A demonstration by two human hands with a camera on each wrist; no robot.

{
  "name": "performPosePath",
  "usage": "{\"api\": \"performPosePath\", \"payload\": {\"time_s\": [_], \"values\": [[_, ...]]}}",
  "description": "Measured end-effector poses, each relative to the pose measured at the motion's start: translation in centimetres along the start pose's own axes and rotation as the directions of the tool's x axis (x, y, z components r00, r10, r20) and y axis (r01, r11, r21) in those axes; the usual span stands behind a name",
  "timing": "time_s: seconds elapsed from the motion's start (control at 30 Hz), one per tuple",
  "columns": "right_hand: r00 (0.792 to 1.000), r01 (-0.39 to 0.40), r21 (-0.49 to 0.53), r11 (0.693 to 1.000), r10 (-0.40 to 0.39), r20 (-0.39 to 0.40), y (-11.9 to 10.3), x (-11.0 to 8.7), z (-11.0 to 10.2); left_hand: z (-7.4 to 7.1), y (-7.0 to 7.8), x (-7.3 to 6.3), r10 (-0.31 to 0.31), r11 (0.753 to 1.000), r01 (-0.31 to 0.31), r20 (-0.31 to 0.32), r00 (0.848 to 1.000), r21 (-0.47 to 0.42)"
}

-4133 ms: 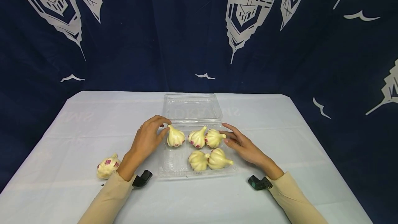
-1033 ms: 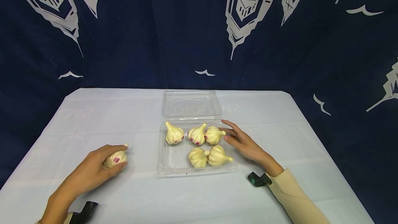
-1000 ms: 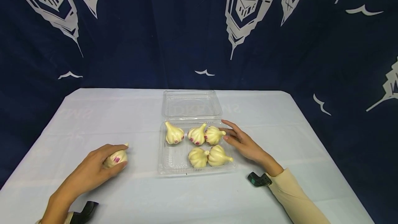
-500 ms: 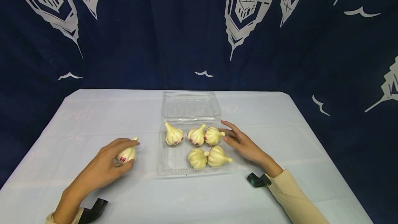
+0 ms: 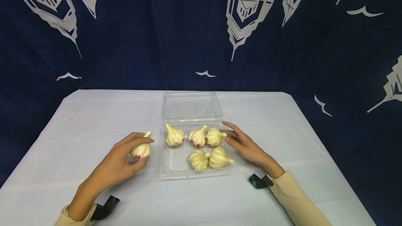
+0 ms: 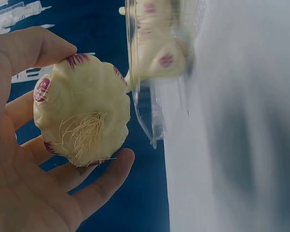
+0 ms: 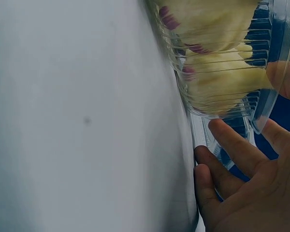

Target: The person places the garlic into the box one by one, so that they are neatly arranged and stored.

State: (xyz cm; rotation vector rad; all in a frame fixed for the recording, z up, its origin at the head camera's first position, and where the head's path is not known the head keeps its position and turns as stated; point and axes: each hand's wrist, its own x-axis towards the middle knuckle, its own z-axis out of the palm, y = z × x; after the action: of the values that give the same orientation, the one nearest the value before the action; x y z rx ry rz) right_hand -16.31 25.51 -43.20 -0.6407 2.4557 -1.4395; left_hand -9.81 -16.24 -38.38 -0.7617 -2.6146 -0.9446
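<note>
My left hand (image 5: 120, 159) holds a garlic bulb (image 5: 142, 150) between thumb and fingers, just left of the clear plastic clamshell box (image 5: 176, 170). In the left wrist view the bulb's root end (image 6: 89, 133), with dry root hairs and purple patches, faces the camera. Several more pale bulbs lie in the box: three in the back row, such as the back left bulb (image 5: 175, 136), and two at front right, among them the front right bulb (image 5: 220, 158). My right hand (image 5: 248, 147) rests at the box's right side, its fingers (image 7: 237, 145) extended along the ribbed wall.
The box's hinged lid (image 5: 193, 105) lies folded back behind it on the white tablecloth (image 5: 267, 114). A dark blue printed curtain (image 5: 188, 44) hangs behind the table. Black wrist-worn cameras (image 5: 105, 208) sit on both wrists.
My left hand let go of the bulb at the box's back left, took hold of the loose bulb on the left, and has carried it rightward toward the box. The right hand has stayed put.
</note>
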Motion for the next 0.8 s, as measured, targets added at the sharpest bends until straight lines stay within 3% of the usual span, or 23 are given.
{"api": "performPosePath", "payload": {"time_s": [0.23, 0.43, 0.8], "values": [[1.000, -0.009, 0.007, 1.000, 0.009, 0.002, 0.1, 0.0, 0.0, 0.4, 0.4, 0.6, 0.036, 0.999, -0.036, -0.008, 0.999, -0.030], [1.000, 0.000, 0.001, 1.000, 0.000, 0.005, 0.1, 0.0, 0.0, 0.7, 0.9, 1.2, 0.042, 0.999, -0.042, -0.008, 0.999, -0.028], [1.000, 0.010, 0.003, 1.000, -0.010, 0.002, 0.0, 0.1, 0.0, 1.9, 1.9, 1.9, 0.044, 0.993, -0.042, 0.012, 0.999, -0.112]]}}
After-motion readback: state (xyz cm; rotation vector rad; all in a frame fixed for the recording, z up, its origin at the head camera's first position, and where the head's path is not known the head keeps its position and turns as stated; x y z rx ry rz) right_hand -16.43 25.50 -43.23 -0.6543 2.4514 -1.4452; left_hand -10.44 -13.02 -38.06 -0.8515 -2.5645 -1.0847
